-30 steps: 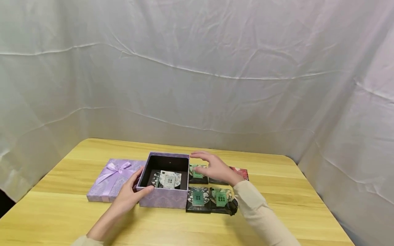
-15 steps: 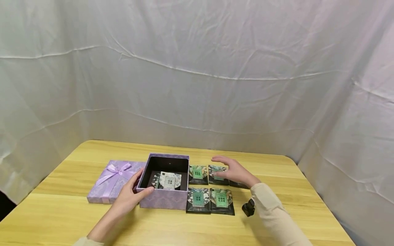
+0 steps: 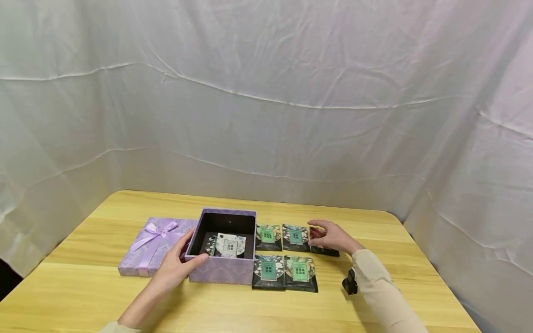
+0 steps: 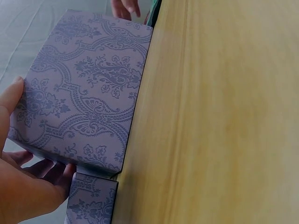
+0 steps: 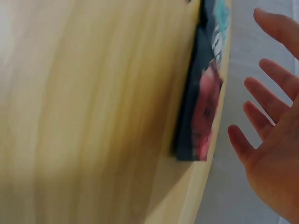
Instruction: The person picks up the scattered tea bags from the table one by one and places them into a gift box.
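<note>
My left hand holds the open purple gift box at its left front corner, thumb on the front rim and fingers along the side. In the left wrist view the thumb lies at the edge of the box's patterned wall. Inside the box lies a white floral sachet, partly over a dark one. My right hand hovers, fingers spread, over a black sachet with a red print, which it partly hides. The right wrist view shows a gap between this hand and the red-printed sachet.
Left of the box lies its purple lid with a ribbon bow. To its right are flat sachets in two rows: green-labelled and teal-labelled behind, teal and green in front. A pale curtain encloses the table.
My right hand has moved away from the box to the right, past the back-row sachets, and is now lower over the red-printed one. The left hand stays on the box.
</note>
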Tool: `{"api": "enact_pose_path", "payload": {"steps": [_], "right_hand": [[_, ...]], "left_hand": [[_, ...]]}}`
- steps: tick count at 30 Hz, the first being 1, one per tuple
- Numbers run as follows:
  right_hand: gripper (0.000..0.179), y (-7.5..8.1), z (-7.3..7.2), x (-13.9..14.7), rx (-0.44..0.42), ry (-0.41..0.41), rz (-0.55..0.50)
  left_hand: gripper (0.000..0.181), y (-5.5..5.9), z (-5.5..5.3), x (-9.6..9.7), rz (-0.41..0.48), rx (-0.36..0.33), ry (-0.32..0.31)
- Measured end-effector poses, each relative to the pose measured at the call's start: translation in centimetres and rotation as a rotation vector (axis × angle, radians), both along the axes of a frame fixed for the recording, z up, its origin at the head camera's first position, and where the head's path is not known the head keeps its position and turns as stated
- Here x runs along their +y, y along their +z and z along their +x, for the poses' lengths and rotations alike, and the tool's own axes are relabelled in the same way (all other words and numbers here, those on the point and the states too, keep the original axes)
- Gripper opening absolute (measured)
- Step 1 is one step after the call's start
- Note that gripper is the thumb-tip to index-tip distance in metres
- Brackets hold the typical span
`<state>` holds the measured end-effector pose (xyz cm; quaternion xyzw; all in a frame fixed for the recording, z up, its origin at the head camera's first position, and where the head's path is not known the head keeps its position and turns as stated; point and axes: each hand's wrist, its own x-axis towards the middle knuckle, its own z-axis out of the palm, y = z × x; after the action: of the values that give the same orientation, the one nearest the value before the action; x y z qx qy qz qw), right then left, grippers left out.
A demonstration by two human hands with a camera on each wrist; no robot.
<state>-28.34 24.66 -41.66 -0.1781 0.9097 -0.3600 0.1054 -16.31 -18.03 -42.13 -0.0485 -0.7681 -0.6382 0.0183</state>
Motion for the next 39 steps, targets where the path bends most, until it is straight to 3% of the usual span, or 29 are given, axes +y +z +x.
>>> {"api": "enact_pose_path", "payload": {"steps": [10, 20, 32, 39], "right_hand": [[0.081, -0.6, -0.1, 1.9, 0.021, 0.063, 0.049], [0.092, -0.8, 0.1, 3.4, 0.000, 0.061, 0.107], [0.091, -1.4, 0.2, 3.8, -0.032, 0.016, 0.140], [0.089, -1.7, 0.2, 4.0, 0.020, 0.036, 0.143]], "left_hand": [[0.078, -0.2, -0.1, 0.1, 0.002, 0.010, -0.002], [0.078, 0.0, -0.2, 0.0, 0.001, 0.008, -0.007], [0.079, 0.0, -0.2, 0.0, -0.006, 0.006, 0.000], [0.078, 0.0, -0.1, 0.0, -0.011, -0.004, 0.005]]}}
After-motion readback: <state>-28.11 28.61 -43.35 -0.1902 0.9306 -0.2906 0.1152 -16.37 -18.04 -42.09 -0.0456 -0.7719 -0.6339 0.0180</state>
